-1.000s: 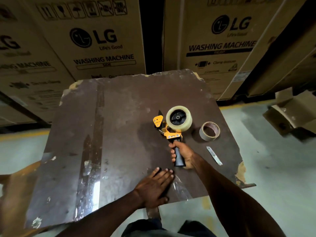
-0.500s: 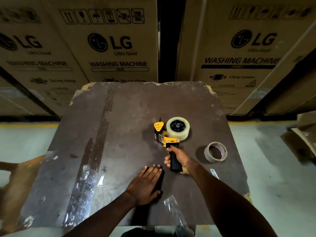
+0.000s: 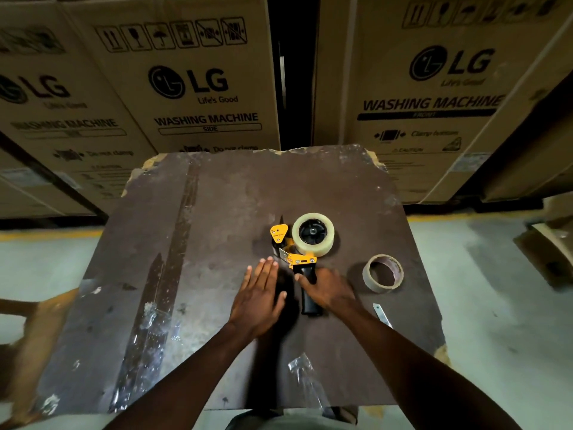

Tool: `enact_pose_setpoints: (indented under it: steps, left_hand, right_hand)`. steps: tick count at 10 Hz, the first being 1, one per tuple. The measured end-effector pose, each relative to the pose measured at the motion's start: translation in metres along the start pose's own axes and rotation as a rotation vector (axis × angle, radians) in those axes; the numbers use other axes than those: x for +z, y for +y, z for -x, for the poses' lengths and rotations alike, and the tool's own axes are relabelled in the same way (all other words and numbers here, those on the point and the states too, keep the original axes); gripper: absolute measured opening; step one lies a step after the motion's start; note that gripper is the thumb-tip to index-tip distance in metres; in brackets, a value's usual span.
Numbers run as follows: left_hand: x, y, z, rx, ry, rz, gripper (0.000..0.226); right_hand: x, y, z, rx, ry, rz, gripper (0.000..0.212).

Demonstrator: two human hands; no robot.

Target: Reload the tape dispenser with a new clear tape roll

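Observation:
An orange and black tape dispenser [image 3: 294,259] lies on its side on the dark brown table [image 3: 217,243], with a full clear tape roll [image 3: 322,248] on its black hub. My right hand [image 3: 328,290] lies over the black handle with its fingers across it. My left hand [image 3: 259,293] is flat with fingers apart just left of the handle, fingertips close to the dispenser's orange front; it holds nothing. To the right of the dispenser a nearly empty tape core [image 3: 369,277] lies on the table.
A small metal strip [image 3: 382,315] lies right of my right forearm. A crumpled scrap of clear tape [image 3: 302,370] sticks near the front edge. Tall washing machine cartons [image 3: 192,88] stand close behind the table. Loose cardboard [image 3: 545,243] sits on the floor at right.
My left hand has slid forward along the table toward the dispenser. My right hand has stayed on the handle. The view has shifted, so the table sits lower in frame.

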State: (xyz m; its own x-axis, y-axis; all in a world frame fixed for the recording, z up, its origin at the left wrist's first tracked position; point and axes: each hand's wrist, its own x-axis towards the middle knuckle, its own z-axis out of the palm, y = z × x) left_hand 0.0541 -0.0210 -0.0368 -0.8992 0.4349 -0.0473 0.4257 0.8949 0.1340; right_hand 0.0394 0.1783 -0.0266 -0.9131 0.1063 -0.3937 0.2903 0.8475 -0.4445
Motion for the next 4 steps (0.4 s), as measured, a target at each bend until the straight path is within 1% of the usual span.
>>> enact_pose_setpoints:
  steps: [1,2,3,4]
  left_hand:
    - [-0.005,0.002,-0.017,-0.005,0.045,0.033,0.070]
    - [-0.011,0.006,-0.034,-0.005,0.027,0.033,0.070]
    - [-0.012,0.009,-0.050,0.004,0.047,0.055,0.071]
    - [-0.014,0.012,-0.064,-0.014,0.056,0.093,0.071]
  right_hand:
    - [-0.007,0.005,0.001,-0.067,0.094,0.133,0.060]
    - [-0.019,0.006,0.002,-0.115,0.209,0.190,0.057]
    - [-0.031,0.006,0.001,-0.138,0.309,0.198,0.048]
    - [-0.041,0.002,-0.003,-0.175,0.382,0.191,0.044]
